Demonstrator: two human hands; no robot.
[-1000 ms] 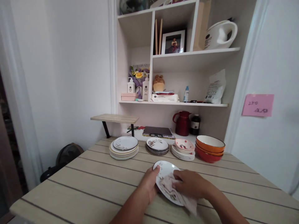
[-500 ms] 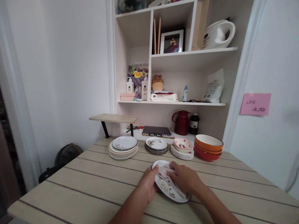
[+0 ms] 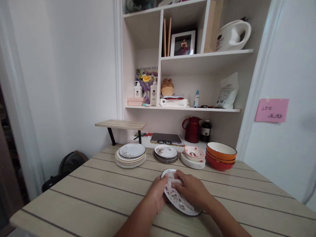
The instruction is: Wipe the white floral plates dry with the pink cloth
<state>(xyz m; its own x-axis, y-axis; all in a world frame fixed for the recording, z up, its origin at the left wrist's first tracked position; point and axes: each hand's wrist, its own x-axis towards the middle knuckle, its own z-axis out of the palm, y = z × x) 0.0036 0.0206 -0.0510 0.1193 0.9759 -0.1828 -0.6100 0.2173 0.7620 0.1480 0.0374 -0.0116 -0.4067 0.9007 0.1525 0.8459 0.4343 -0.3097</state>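
Observation:
A white plate with a dark rim and brown floral print is held tilted above the near middle of the table. My left hand grips its left edge, thumb on the upper face and fingers underneath. Pressed against the plate's face is a pale pinkish cloth, bunched under my right hand. The right fingers are closed on the cloth, and part of it is hidden beneath them.
Along the table's back stand a stack of large plates, smaller plates, white plates under a pink bowl, and orange and red bowls. Behind are a red jug, a laptop and a small raised shelf.
My right hand has slid slightly left and up on the plate, with the cloth bunching more under it. The left hand keeps its hold, and the view has shifted slightly.

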